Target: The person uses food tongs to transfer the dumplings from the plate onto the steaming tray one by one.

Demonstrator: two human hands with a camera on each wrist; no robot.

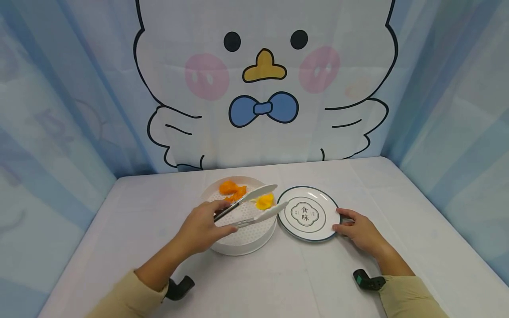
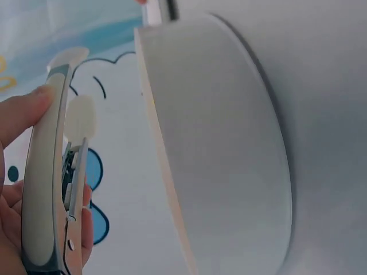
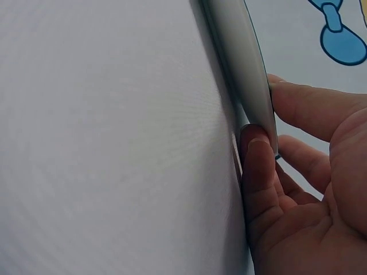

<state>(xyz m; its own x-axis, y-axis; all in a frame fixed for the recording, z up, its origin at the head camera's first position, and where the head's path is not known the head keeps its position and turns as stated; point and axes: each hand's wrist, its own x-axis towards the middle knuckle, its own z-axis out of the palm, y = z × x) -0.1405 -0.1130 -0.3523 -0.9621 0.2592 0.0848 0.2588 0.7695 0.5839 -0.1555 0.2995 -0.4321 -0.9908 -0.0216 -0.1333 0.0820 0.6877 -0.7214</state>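
Observation:
My left hand [image 1: 202, 229] grips the handle of a pair of tongs [image 2: 43, 172], thumb on one arm and fingers round the other. The two pale tips of the tongs stand apart over a round white perforated tray [image 1: 244, 236], pointing right. In that tray lie several crumpled orange pieces [image 1: 228, 187] at the back and a yellow piece [image 1: 264, 202] at the right. My right hand [image 1: 362, 232] pinches the right rim of a white plate [image 1: 288, 221] with a blue edge and printed characters. Fingertips reach under the rim in the right wrist view.
The plate sits right beside the tray on a white-covered table [image 1: 318, 287]. A curtain [image 1: 262, 141] with a cartoon bird hangs behind the table, and blue curtains [image 1: 47, 110] close off both sides. A black device [image 1: 179, 288] is worn at each wrist.

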